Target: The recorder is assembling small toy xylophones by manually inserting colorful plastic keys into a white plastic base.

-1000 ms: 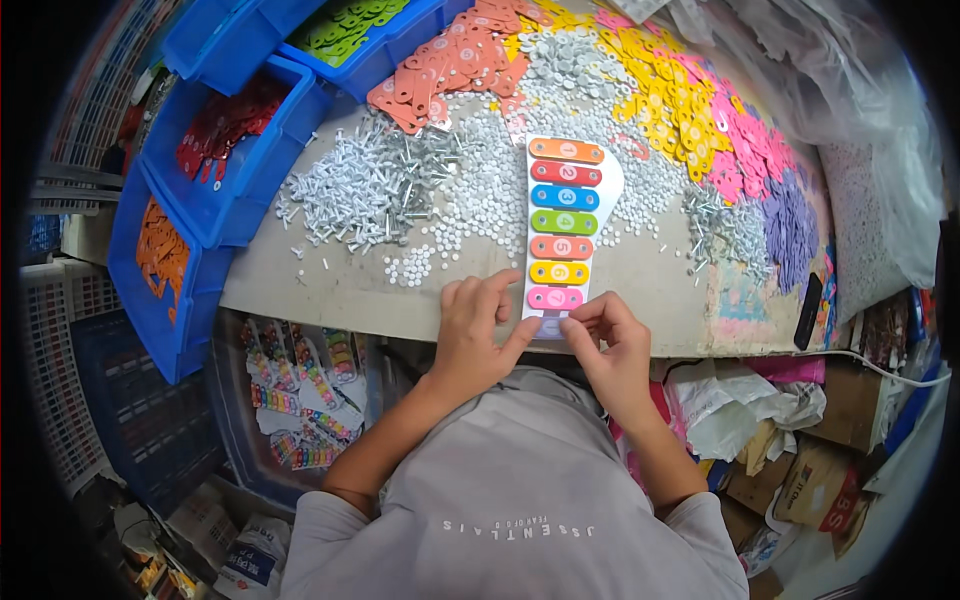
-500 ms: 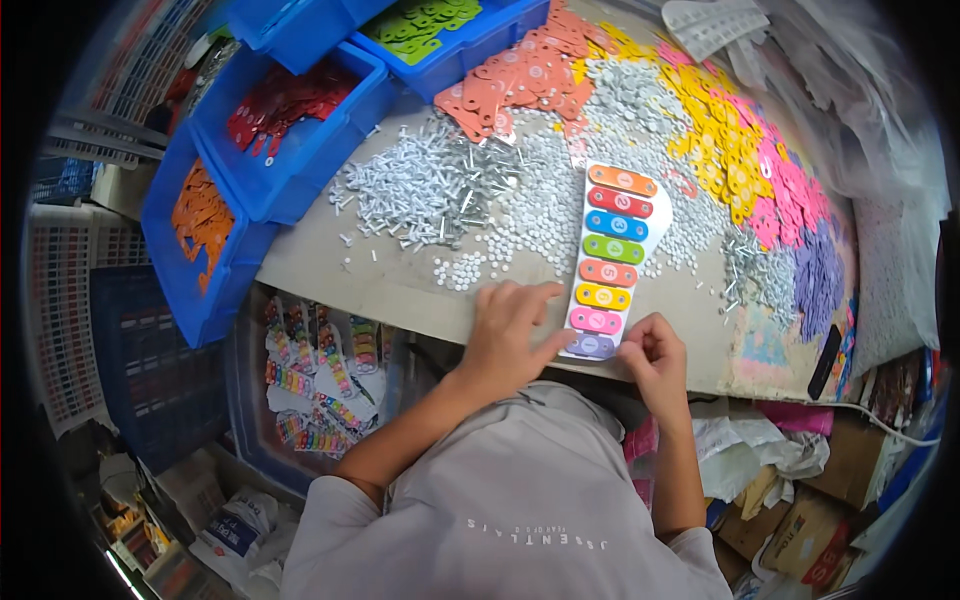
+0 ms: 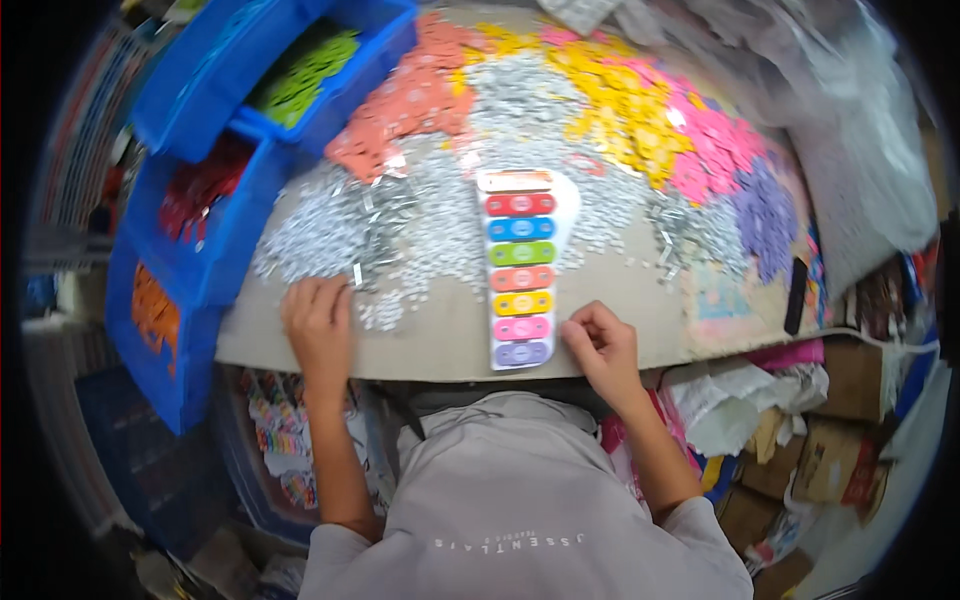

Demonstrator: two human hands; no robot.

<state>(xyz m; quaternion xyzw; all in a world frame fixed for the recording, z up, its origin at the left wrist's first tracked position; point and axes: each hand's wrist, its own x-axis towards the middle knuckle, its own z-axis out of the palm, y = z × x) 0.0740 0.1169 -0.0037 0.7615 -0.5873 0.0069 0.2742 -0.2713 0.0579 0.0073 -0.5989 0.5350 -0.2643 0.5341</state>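
Observation:
A white toy xylophone [image 3: 570, 222] lies on the table with a column of coloured bars: orange, red, blue, green, coral, yellow, pink and purple. My right hand [image 3: 602, 350] rests just right of its lower end, apart from it, thumb and fingers curled together; anything between them is too small to see. My left hand [image 3: 320, 325] is at the near edge of a heap of silvery screws [image 3: 310, 232], back upward and fingers bent down. Its fingertips are hidden and blurred. Small white round pieces [image 3: 382, 310] lie beside it.
Blue bins with green [image 3: 310, 78], red [image 3: 205, 190] and orange pieces [image 3: 155, 312] line the left. Coral [image 3: 405, 105], yellow [image 3: 625, 115], pink [image 3: 718, 155] and purple piles [image 3: 765, 215] curve across the table. A black bar-shaped object [image 3: 796, 296] lies at right.
My left hand has left the toy's lower end and moved left to the screw heap. My right hand has drawn slightly away from the toy. The whole view has shifted and turned.

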